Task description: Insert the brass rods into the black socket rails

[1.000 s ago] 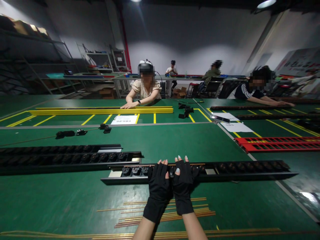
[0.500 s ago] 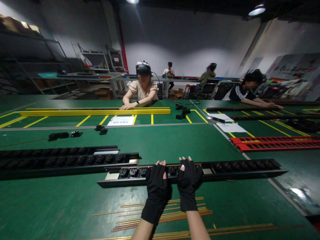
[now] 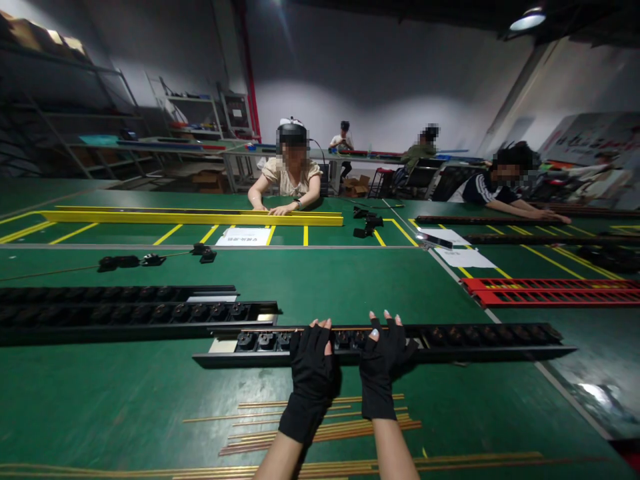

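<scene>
A long black power strip housing with a row of sockets lies across the green table in front of me. Both my hands wear black fingerless gloves. My left hand rests on the strip's near edge, its fingers pressed down on a thin copper strip along the far rail. My right hand lies flat over the sockets a little to the right, fingers stretched out and apart. Loose copper strips lie on the table under my wrists.
Two more black power strip housings lie at the left. Beyond are a black cable with plugs, a yellow rail where a person works, white papers, and red rails at the right. Other people sit at far tables.
My right hand has slid to the right along the strip, away from my left hand. My view has shifted slightly.
</scene>
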The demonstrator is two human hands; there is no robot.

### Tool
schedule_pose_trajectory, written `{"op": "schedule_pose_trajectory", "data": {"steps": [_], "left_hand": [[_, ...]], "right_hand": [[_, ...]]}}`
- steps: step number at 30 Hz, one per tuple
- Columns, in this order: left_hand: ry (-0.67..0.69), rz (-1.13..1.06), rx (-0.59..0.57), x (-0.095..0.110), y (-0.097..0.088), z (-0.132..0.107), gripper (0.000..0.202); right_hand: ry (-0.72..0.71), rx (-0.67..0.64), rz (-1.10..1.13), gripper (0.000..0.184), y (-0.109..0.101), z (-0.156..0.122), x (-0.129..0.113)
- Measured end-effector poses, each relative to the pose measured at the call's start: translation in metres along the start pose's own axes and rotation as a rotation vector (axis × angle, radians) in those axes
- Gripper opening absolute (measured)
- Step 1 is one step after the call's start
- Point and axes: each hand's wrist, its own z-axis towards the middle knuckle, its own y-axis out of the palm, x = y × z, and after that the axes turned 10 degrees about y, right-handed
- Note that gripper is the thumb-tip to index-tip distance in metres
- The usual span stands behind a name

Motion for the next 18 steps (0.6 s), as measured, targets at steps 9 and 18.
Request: {"op": "schedule_pose_trajectory", "data": {"steps": [9,18], "left_hand": [[-0.001,0.000,0.003,-0.002,0.001,-0.002,0.048],[0.012,-0.004,-0.015,-0.003,0.005,-0.007,0.053]], "right_hand": [[0.049,0.028,-0.017,0.045,0.001,0.007,0.014],[-0.056,-0.031,0.005,0.043,0.003,0.001,0.005]]}}
